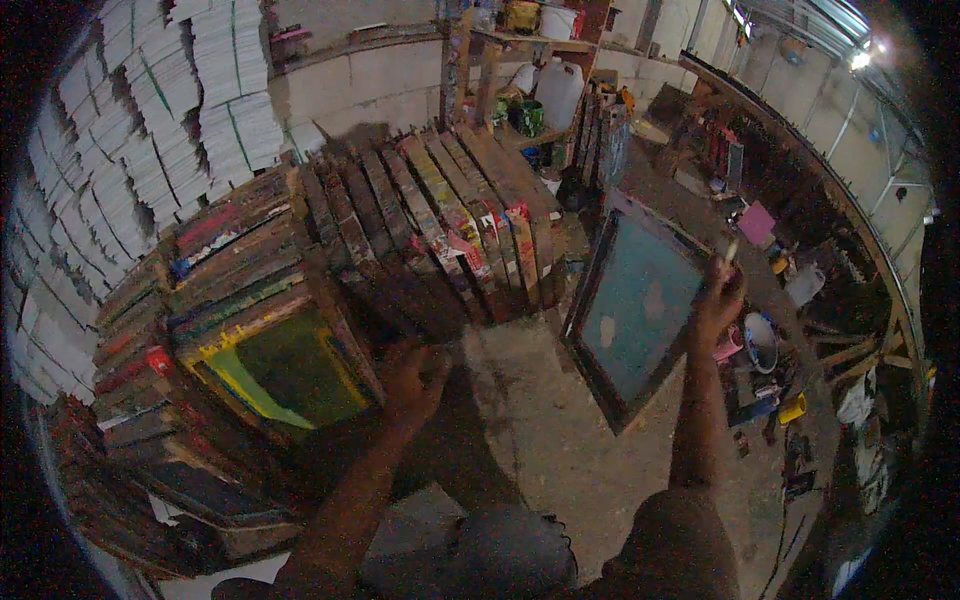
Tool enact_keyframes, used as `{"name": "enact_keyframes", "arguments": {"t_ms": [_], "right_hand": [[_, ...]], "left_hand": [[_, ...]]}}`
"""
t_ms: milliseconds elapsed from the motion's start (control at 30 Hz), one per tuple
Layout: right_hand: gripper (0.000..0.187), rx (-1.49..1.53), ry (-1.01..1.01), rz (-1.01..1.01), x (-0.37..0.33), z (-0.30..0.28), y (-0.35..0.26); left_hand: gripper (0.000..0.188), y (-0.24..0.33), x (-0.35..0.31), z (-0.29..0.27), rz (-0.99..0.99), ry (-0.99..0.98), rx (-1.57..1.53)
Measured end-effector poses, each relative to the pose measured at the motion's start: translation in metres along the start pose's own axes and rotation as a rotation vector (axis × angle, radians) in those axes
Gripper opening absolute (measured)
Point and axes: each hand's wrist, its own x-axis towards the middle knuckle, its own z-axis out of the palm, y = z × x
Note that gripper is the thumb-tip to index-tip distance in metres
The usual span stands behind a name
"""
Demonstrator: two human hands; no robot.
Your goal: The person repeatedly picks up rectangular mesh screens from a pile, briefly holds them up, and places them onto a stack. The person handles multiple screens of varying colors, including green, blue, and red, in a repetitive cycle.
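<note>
My right hand (718, 305) is raised beside the right edge of a wooden-framed screen (645, 285) with blue-green mesh. Its fingers are closed around a small pale stick-like thing (732, 249) that points up; its exact kind is too blurred to tell. The screen stands tilted on the floor by the workbench. On the left, my left hand (415, 385) hangs with loosely curled, parted fingers and nothing visible in them. Nearest to it is a wooden frame with yellow-stained edges (290, 370) and dark mesh, leaning at the front of a stack.
Several paint-stained wooden frames (440, 215) stand in a row at the back. High stacks of white paper (150, 120) line the left wall. The cluttered workbench (655, 180) runs along the right, with a round bowl (761, 340) and a yellow cup (792, 408). Shelves hold a white jug (560, 95).
</note>
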Motion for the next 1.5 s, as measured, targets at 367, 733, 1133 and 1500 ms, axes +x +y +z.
{"name": "enact_keyframes", "arguments": {"t_ms": [367,733,1133,1500], "right_hand": [[0.048,0.252,-0.125,0.353,0.001,-0.052,-0.119],[0.056,0.489,-0.290,0.723,-0.006,0.021,-0.121],[0.057,0.397,-0.467,0.689,-0.020,0.040,-0.032],[0.041,0.204,-0.424,0.712,-0.072,0.021,-0.010]], "left_hand": [[0.051,-0.016,0.024,0.023,-0.335,-0.276,-0.520],[0.055,-0.035,0.006,0.003,-0.375,-0.347,-0.610],[0.067,-0.068,-0.026,0.036,-0.363,-0.066,-0.637],[0.061,-0.048,-0.056,0.023,-0.478,0.048,-0.719]]}}
